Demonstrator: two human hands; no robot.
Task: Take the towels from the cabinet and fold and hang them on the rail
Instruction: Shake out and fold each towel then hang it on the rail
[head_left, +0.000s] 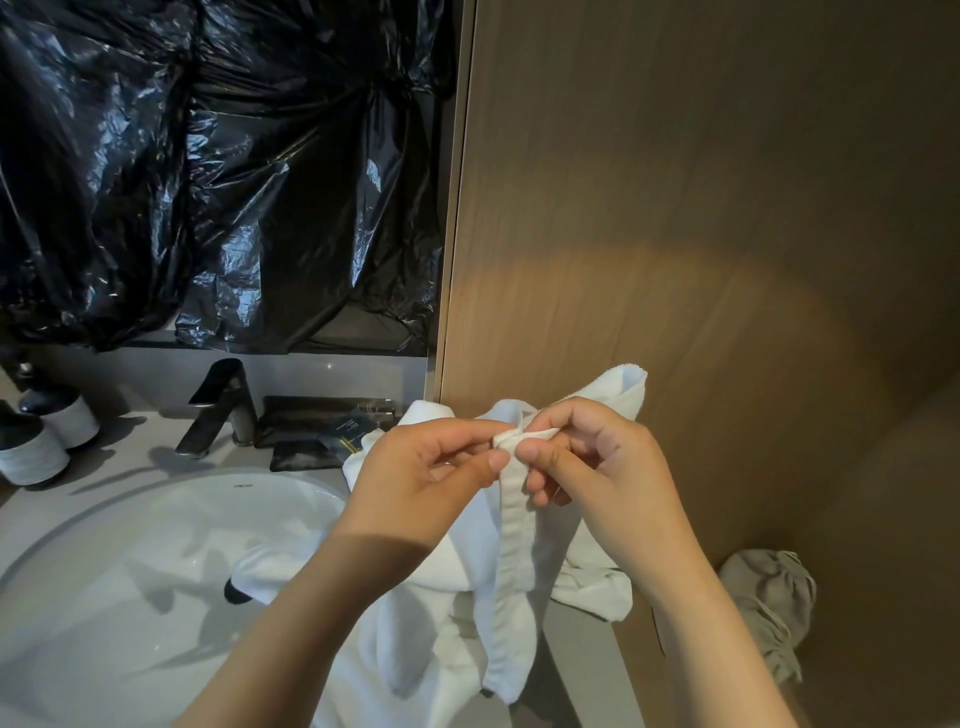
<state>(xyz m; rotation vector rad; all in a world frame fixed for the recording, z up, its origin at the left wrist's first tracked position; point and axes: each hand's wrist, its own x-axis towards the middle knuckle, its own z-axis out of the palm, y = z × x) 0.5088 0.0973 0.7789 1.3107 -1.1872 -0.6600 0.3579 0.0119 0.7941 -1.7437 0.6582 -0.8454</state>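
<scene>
Pinching a towel's (511, 545) top hem with left hand (431, 467) and right hand (608, 467), thumbs nearly meeting. Held just right of the sink (156, 530), lower folds spilling over its rim.

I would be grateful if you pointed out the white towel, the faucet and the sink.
white towel (511, 571): head view, on its hanging hemmed edge.
faucet (243, 410): head view, on its upright column.
sink (119, 525): head view, on the bare inner wall of the basin.
</scene>
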